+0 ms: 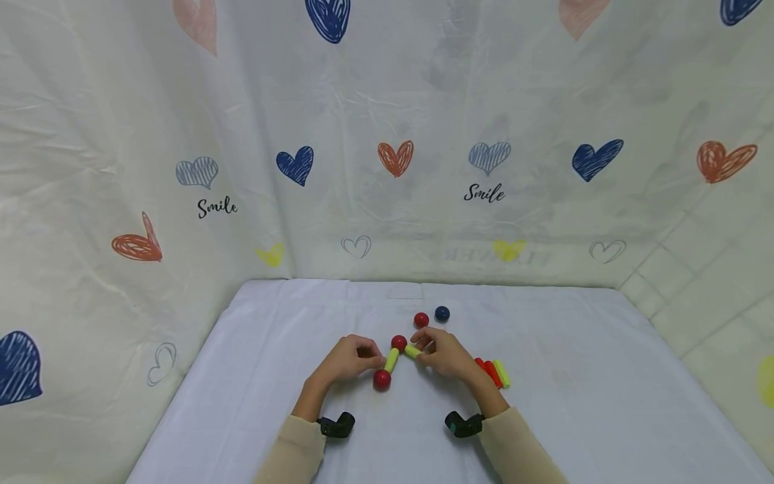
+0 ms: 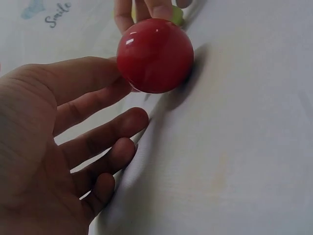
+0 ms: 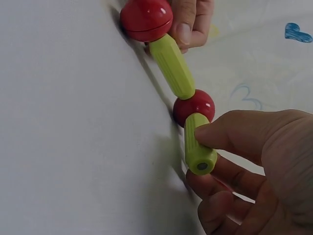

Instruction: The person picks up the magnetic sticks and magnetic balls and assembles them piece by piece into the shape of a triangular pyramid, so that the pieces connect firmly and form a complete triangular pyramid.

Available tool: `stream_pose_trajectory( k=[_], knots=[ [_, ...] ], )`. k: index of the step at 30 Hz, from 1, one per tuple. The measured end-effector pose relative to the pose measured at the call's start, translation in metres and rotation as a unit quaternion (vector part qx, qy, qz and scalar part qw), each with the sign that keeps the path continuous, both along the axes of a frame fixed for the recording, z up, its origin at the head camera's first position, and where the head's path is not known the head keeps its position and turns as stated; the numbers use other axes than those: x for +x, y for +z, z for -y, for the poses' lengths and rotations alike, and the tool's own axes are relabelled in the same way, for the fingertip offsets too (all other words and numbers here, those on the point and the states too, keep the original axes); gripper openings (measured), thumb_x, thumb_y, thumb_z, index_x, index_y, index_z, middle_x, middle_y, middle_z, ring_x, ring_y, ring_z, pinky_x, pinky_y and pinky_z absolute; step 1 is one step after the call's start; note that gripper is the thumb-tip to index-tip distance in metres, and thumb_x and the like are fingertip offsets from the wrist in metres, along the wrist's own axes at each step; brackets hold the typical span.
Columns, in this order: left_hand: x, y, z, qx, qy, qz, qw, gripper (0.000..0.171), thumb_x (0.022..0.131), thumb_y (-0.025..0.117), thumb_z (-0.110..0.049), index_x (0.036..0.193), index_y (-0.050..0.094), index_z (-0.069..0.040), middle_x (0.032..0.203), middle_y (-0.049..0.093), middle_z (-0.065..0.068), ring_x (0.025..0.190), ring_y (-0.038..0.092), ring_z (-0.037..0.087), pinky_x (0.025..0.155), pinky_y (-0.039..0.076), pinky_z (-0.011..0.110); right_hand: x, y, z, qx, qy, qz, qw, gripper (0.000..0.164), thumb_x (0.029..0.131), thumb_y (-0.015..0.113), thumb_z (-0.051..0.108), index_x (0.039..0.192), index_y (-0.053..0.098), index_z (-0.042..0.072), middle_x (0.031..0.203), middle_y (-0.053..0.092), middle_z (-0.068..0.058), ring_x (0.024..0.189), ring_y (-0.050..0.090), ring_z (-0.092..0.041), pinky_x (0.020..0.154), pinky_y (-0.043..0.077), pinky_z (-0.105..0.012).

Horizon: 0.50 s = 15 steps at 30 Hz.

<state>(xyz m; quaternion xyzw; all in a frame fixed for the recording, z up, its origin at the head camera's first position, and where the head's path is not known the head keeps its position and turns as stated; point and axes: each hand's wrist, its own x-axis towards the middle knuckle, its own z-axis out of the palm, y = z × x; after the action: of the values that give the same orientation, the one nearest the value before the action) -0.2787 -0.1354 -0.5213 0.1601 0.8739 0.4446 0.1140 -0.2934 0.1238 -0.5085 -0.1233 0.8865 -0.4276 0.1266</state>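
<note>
Two red balls and two yellow-green rods form a joined chain above the white cloth. My left hand (image 1: 351,357) holds the near red ball (image 1: 381,380) between thumb and forefinger, its other fingers loosely bent. From that ball a ridged yellow-green rod (image 3: 172,66) runs to the second red ball (image 1: 398,343). My right hand (image 1: 446,351) pinches the other yellow-green rod (image 3: 194,142), thumb on top and fingers beneath. This rod's far end meets the second ball; its free end shows a small grey disc. In the left wrist view, the near ball hides most of the chain.
Behind the hands lie a loose red ball (image 1: 421,320) and a dark blue ball (image 1: 442,314). Beside the right wrist are red rods (image 1: 492,374) and a yellow-green rod (image 1: 502,374). A white cloth (image 1: 580,403) covers the table; a heart-printed curtain (image 1: 387,101) hangs behind.
</note>
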Motion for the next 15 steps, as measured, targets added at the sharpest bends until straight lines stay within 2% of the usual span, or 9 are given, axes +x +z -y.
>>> stream_pose_trajectory(
  k=[3,9,15],
  knots=[
    [0.0003,-0.0001,-0.0004,0.002,0.001,-0.001,1.0,0.012,0.091,0.077,-0.034,0.093,0.074,-0.023,0.086,0.067,-0.006,0.082,0.058,0.015,0.072,0.048,0.029,0.0004,0.0002,-0.0004,0.0,0.014,-0.006,1.0,0.031,0.089,0.075,0.007,0.118,0.067,0.014,0.105,0.068,-0.001,0.094,0.059,-0.019,0.077,0.056,-0.029],
    [-0.0004,-0.0013,-0.0006,0.011,0.009,-0.017,0.9998,0.029,0.092,0.076,-0.03,0.119,0.07,-0.022,0.087,0.067,-0.005,0.077,0.059,0.014,0.068,0.048,0.027,0.0019,0.0014,-0.0002,-0.007,0.044,-0.015,0.999,0.03,0.089,0.074,0.004,0.117,0.067,0.013,0.104,0.068,-0.001,0.093,0.059,-0.019,0.074,0.055,-0.03],
    [0.0004,-0.0008,-0.0015,0.005,0.009,-0.025,0.9996,0.031,0.095,0.072,-0.03,0.126,0.071,-0.024,0.089,0.068,-0.006,0.08,0.061,0.013,0.071,0.05,0.028,0.004,0.0033,0.0003,-0.014,0.082,-0.031,0.996,0.031,0.089,0.073,0.005,0.119,0.066,0.01,0.106,0.069,-0.003,0.093,0.059,-0.019,0.074,0.055,-0.029]
  ],
)
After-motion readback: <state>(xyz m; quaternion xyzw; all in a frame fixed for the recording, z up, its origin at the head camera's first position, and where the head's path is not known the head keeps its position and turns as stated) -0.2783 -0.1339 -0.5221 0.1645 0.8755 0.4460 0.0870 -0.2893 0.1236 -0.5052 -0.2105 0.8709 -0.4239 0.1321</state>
